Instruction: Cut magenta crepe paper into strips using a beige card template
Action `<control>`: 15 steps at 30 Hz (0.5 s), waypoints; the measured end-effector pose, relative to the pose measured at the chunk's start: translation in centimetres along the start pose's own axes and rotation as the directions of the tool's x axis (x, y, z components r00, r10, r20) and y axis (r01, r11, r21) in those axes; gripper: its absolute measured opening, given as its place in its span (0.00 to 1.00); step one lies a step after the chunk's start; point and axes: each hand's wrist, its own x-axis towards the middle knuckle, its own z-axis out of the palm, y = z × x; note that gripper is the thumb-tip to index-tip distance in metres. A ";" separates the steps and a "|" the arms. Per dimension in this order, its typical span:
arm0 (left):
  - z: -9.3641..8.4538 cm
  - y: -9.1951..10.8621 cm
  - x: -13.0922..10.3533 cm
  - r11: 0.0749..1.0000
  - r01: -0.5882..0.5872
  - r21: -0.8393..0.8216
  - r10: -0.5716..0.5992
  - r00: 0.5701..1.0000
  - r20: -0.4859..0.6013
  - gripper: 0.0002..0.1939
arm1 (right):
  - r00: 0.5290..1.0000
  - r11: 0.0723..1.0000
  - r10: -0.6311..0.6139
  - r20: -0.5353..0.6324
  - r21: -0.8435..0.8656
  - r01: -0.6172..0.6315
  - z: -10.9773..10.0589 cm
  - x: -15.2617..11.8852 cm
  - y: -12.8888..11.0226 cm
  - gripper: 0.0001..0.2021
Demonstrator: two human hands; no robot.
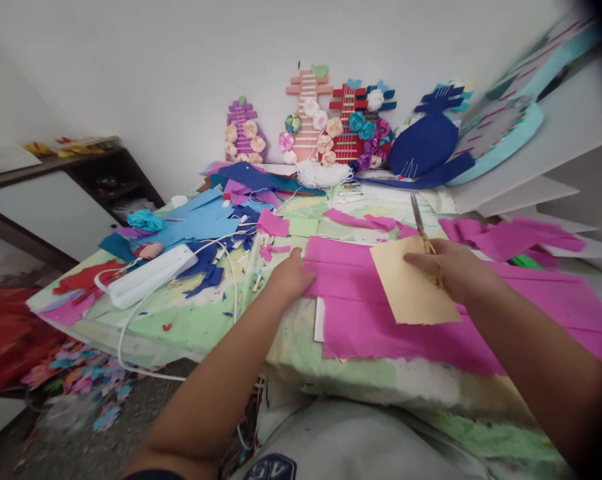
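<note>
My left hand [291, 275] is at the left edge of a long magenta crepe paper sheet [381, 337], its thumb over the edge; the fingers are partly hidden. In my right hand [448, 267] are a pair of scissors [417, 215], blades pointing away from me, and a tan card [405, 287]. The thumb presses on the card, which hangs tilted over the magenta sheet. A folded magenta strip [338, 260] lies along the top of the sheet. White card shows from under the sheet's left edge.
Magenta scraps [511, 237] lie at the back right. A white power strip [153, 275] with its cord sits on the left among blue paper scraps [201, 217]. Decorated instrument-shaped crafts [308, 113] lean against the wall, near tangled white string [323, 175].
</note>
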 end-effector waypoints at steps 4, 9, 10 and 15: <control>-0.2 0.2 0.9 0.999 -0.030 0.018 0.030 0.999 0.018 0.21 | 0.993 0.996 0.065 0.101 0.061 -0.071 -1.2 -1.5 0.5 0.16; -1.2 -1.1 1.4 0.998 -0.022 0.060 0.022 1.000 0.010 0.23 | 0.949 0.967 0.023 0.315 0.233 -0.101 0.1 -3.4 0.2 0.13; -1.4 -1.4 1.5 0.997 -0.025 0.069 0.025 1.000 0.004 0.25 | 0.941 0.967 0.026 0.338 0.231 -0.110 0.5 -3.6 0.2 0.13; -1.0 -1.7 -0.7 0.984 -0.084 0.159 0.112 0.978 -0.175 0.20 | 0.969 0.991 0.069 0.236 0.096 -0.094 1.5 -2.5 0.6 0.13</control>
